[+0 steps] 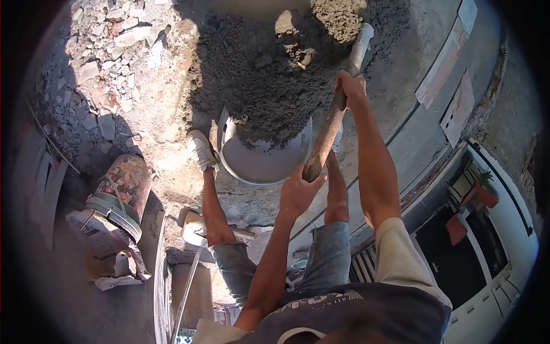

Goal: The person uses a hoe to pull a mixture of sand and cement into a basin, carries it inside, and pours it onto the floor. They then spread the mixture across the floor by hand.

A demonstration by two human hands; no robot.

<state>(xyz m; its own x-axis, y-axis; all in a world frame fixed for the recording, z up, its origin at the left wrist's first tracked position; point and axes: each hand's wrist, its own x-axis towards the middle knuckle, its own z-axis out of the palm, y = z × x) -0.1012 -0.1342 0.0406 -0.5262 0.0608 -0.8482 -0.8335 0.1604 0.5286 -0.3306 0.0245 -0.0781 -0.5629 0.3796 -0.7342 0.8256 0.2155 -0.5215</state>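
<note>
A hoe with a thick wooden handle (327, 133) slants up to the right in the head view. My left hand (299, 192) is wrapped round its lower end. Farther up the handle, my right hand (350, 89) grips it too. The pale socket of the hoe shows at the top, beside a mortar-caked lump that seems to be its blade. Beneath it spreads a heap of wet grey mortar (258, 74). Between my feet lies a pale rounded pan (258, 163), with mortar covering its far edge.
Broken rubble (109, 63) covers the upper left ground. A bucket (123, 183) lies tipped beside a torn paper sack (117, 258) at left. Flat boards (458, 109) lie at upper right. At lower right is a white wall with a dark door (452, 258).
</note>
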